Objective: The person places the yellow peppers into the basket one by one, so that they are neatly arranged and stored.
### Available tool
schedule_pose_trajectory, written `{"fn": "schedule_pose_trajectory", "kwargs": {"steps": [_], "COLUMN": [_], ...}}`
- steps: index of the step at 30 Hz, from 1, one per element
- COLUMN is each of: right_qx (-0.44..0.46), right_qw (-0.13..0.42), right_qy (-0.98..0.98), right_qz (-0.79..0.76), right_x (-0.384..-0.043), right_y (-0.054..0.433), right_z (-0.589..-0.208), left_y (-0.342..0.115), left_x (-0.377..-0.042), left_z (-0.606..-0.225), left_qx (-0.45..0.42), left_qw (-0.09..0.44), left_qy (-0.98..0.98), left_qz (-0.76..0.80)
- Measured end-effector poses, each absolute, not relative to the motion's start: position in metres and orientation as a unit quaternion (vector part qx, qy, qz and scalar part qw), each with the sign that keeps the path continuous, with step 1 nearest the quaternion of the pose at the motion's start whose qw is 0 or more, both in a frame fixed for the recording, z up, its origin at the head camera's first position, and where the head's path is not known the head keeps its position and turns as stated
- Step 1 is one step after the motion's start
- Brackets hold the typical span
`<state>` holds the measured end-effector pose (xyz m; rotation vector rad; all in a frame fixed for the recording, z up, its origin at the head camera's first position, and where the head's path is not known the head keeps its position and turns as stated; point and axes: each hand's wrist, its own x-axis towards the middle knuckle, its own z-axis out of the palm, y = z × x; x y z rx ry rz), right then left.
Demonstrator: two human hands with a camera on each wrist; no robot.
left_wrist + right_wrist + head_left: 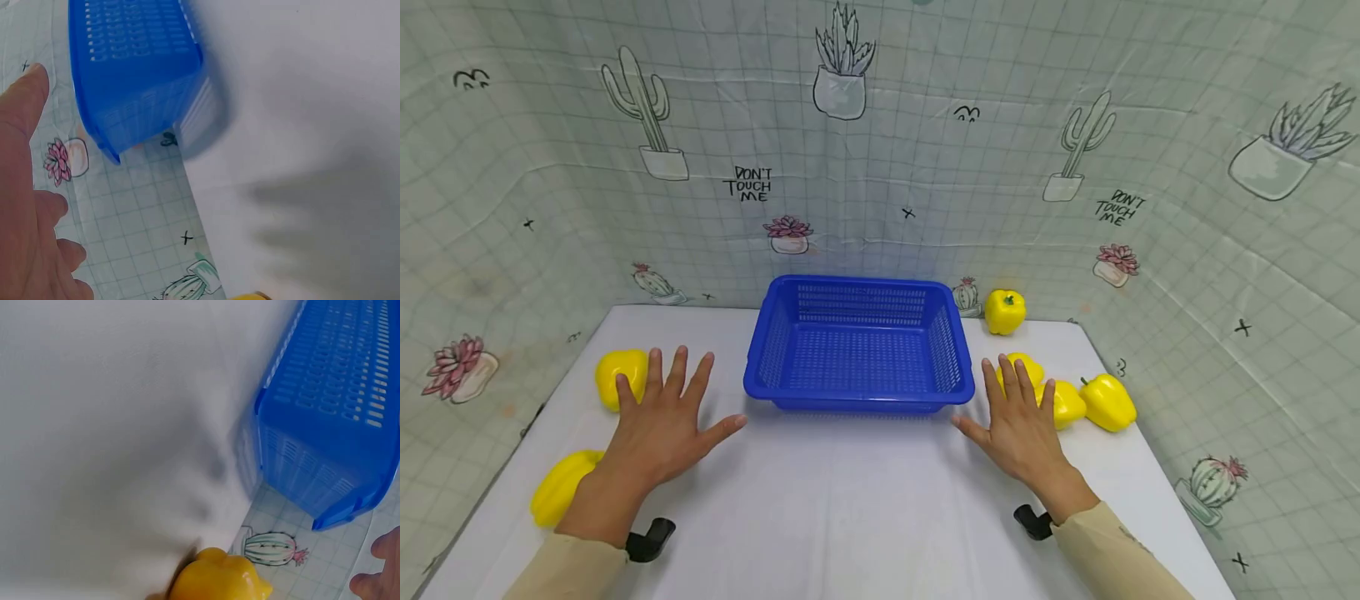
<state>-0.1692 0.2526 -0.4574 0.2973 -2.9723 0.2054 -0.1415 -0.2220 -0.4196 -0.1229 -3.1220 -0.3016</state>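
My left hand (662,429) is spread with straight fingers, palm down, to the left of a blue plastic basket (859,400). Its fingertips overlap a yellow bell pepper (617,375) in the head view, and another yellow bell pepper (561,492) lies beside the wrist. On the other side, my right hand (1018,425) is spread too, holding nothing. Behind its fingers sit two yellow bell peppers, one partly hidden (1028,367) and one nearer (1066,406). The right wrist view shows a yellow pepper (219,578) below the basket (331,437).
A yellow bell pepper (1108,402) lies near the right edge of the white table (865,508), and another (1004,311) stands at the back, right of the basket. Cloth printed with cacti (880,183) hangs around the back and sides.
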Motion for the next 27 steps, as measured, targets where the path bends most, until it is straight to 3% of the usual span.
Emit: {"fn": "schedule_pose_trajectory", "kwargs": {"steps": [12,27], "right_qx": [0.097,0.110], "right_qw": [0.081,-0.008], "right_qy": [-0.990,-0.988], "right_qz": [0.069,0.103], "right_x": [-0.179,-0.217], "right_y": [0.250,0.218], "right_z": [-0.449,-0.435], "left_y": [-0.218,-0.184], "left_x": [-0.154,-0.209], "left_z": [-0.410,-0.412], "left_qx": [-0.052,-0.096], "left_qw": [-0.006,-0.061], "left_qy": [-0.994,-0.988], "left_qz": [-0.094,-0.109]}}
